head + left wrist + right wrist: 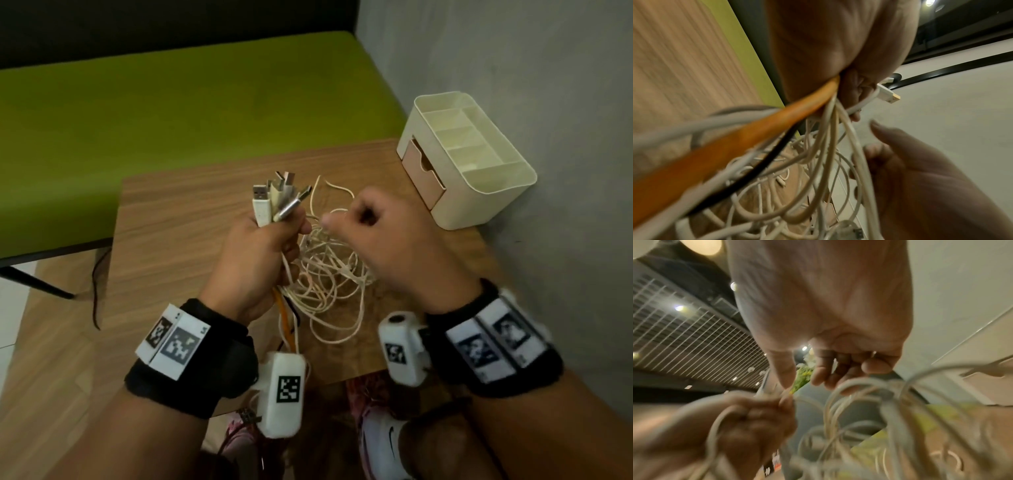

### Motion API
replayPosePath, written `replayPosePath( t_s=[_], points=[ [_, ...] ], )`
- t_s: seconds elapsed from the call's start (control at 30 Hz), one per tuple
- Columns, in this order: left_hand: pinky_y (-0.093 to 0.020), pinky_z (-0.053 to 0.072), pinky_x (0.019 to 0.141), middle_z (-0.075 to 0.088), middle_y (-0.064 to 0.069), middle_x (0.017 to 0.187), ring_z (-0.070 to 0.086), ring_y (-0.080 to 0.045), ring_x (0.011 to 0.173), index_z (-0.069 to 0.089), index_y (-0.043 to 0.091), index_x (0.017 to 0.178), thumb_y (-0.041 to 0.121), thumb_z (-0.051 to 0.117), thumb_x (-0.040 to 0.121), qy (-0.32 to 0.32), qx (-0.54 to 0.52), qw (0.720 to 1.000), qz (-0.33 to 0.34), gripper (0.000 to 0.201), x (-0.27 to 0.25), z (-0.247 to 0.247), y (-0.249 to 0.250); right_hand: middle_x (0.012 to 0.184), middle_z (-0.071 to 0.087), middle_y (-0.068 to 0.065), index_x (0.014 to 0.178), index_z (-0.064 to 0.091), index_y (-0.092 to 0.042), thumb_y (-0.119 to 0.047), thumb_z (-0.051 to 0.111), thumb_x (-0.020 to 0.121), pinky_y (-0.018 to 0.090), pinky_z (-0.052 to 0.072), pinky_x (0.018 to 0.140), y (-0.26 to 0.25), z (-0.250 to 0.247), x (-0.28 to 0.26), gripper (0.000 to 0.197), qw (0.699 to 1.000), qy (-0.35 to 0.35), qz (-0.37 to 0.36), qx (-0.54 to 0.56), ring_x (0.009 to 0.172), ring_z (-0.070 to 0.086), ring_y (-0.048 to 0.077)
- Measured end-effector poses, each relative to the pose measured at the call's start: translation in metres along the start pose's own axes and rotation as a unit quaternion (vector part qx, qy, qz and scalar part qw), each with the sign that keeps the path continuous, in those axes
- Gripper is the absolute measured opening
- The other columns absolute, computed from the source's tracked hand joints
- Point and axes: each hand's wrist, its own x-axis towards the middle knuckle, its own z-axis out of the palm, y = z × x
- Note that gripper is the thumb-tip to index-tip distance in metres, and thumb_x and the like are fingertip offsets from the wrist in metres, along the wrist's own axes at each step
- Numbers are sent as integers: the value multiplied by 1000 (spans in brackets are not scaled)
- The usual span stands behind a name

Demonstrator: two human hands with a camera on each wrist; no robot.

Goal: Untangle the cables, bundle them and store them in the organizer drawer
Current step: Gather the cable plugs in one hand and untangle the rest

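Observation:
My left hand (270,243) grips a bunch of cable ends upright, and their USB plugs (274,202) fan out above the fist. From the fist hang an orange cable (756,129), a black cable (766,159) and many white strands. The white cable tangle (329,274) lies loose on the wooden table (188,222) below both hands. Just right of the left fist, my right hand (370,222) has its fingers (871,152) curled round a white strand, thumb pointing left. The cream organizer (479,178) stands at the table's far right corner with its drawer (423,174) shut.
A green bench (171,102) runs behind and left of the table. A grey wall (548,102) stands right beside the organizer. The table's near edge is under my wrists, and a white shoe (383,442) shows on the floor below it.

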Motion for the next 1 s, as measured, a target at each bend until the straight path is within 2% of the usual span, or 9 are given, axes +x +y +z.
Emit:
replayPosePath(
  t_s=[0.13,0.23,0.3,0.43,0.53,0.63,0.8,0.9,1.0],
  points=[
    [-21,18,41,28,7,53,24,-7,42,50,16,79,13,51,99,-4,-31,999,-15,21,1,-4,-1,78,56,-8,83,62,-19,-68,53,87,33,44,64,3,25,0,50,991,56,-54,-112,72,52,11],
    [-19,20,38,28,6,52,24,-6,40,52,13,79,13,51,99,-15,-38,999,-20,20,0,-5,-1,93,69,-8,110,73,-21,-60,59,87,31,51,74,8,23,3,47,990,65,-109,-59,82,60,6],
    [-18,21,36,28,6,51,24,-5,39,53,11,78,14,50,99,-20,-37,999,-22,22,0,-5,1,96,71,-6,114,73,-20,-51,67,86,29,51,76,10,25,5,42,990,52,-122,-52,84,62,6],
    [-19,17,37,27,5,53,21,-6,41,54,10,77,15,49,100,-31,-47,998,-18,24,1,-11,5,85,67,-9,98,74,-17,-39,71,87,22,46,70,17,30,6,25,989,20,-112,-95,78,57,8],
    [-18,17,37,26,5,55,21,-5,41,52,10,77,14,48,99,-16,-94,995,2,22,2,-20,10,85,69,-4,90,71,-21,-35,64,93,35,49,72,21,27,7,16,983,-7,-90,-158,80,60,17],
    [-15,19,33,24,6,54,21,-3,39,51,10,75,20,51,95,-4,-157,987,19,23,3,-30,18,92,64,-6,78,55,-28,-24,56,93,34,40,75,27,22,10,16,958,-62,-49,-277,89,60,21],
    [-13,18,31,26,8,49,22,-3,36,52,9,72,24,51,90,-35,-207,978,10,23,-2,-26,13,112,63,-6,100,62,-36,-25,50,97,40,34,90,22,14,21,17,925,-106,63,-360,109,57,22],
    [-15,15,33,28,8,48,22,-3,37,53,10,73,24,53,89,-57,-197,979,7,22,-5,-26,10,110,60,-8,95,61,-35,-39,61,94,43,36,96,26,1,26,4,922,-138,108,-345,113,54,21],
    [-22,12,41,29,8,50,21,-5,41,55,11,74,23,60,87,-76,-69,995,18,18,-5,-26,10,101,50,-13,79,57,-37,-33,74,85,39,43,93,37,-14,21,18,961,-146,74,-225,104,53,15]
  ],
)
